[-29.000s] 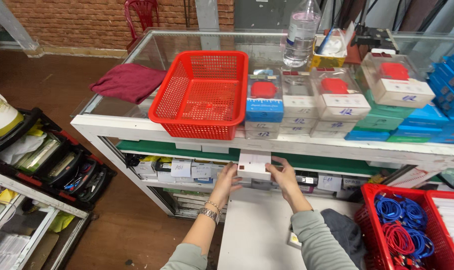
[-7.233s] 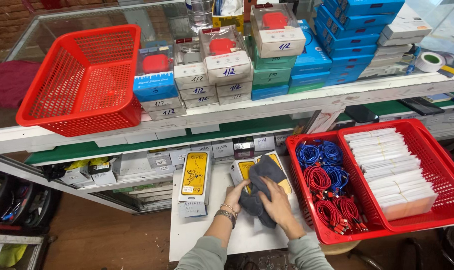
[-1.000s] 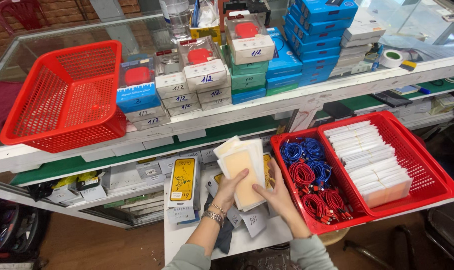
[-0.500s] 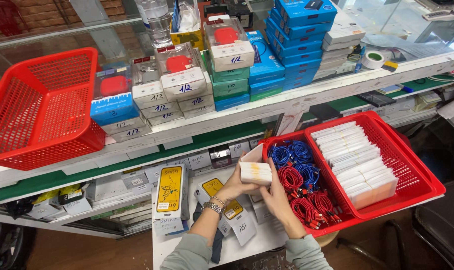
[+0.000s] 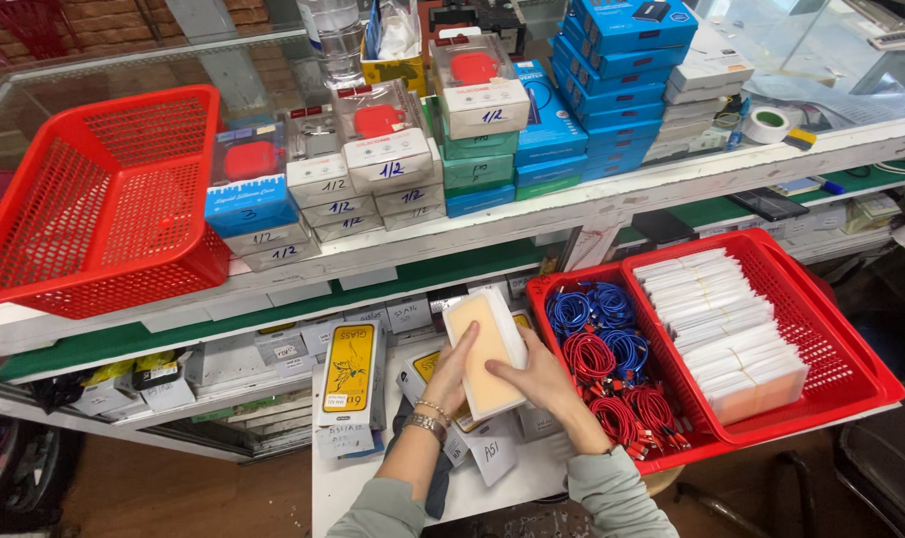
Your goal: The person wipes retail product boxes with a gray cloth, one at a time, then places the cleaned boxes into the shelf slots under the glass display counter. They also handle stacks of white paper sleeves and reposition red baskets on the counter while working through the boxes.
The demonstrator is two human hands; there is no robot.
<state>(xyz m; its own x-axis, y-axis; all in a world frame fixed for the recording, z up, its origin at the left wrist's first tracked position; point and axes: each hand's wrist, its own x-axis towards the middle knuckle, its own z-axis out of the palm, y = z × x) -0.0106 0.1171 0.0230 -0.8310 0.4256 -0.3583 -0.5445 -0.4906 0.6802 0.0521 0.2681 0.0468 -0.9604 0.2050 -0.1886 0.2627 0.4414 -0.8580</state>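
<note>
Both hands are clamped on a flat rectangular pack of clear sleeves with a pale orange face point(image 5: 487, 354), the left hand point(image 5: 454, 371) gripping its left edge and the right hand point(image 5: 538, 377) its lower right side. The pack is held tilted above the white surface point(image 5: 532, 478), just left of the red plastic basket point(image 5: 851, 349) holding coiled blue and red cables point(image 5: 612, 364).
</note>
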